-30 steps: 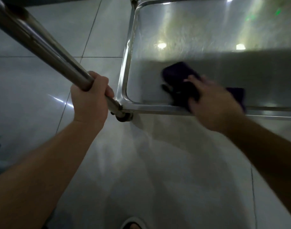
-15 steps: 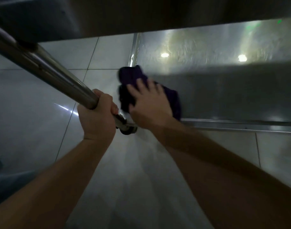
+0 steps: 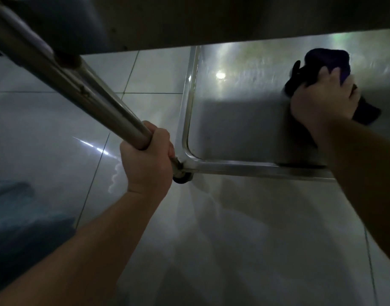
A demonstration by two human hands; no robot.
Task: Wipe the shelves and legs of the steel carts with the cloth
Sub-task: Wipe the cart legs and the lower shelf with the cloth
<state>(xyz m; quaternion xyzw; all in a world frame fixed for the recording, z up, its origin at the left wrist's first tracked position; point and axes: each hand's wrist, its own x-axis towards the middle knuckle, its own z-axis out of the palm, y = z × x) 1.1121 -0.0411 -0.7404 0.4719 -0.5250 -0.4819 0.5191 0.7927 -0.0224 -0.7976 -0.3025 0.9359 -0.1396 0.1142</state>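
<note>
Cloth (image 3: 322,67) now sits far right on the lower shelf (image 3: 244,120), moved from the left corner. Right hand (image 3: 322,100) grips it; left hand (image 3: 147,160) still clasps the leg (image 3: 79,85).

The cloth (image 3: 322,69) is dark purple, almost black in this light, and it's bunched up rather than spread flat, with a flap sticking out on either side. It's held down against the bottom shelf (image 3: 238,120) of the steel cart, out toward the right part of the tray. The shelf is a shiny steel tray with a raised rim and rounded corners, a bit scuffed, with ceiling lights reflected in it and a shadow across the near half. The leg (image 3: 85,93) is a round polished steel tube, seen slanting down to the shelf's near left corner, where a small dark wheel (image 3: 182,178) is fitted underneath.
</note>
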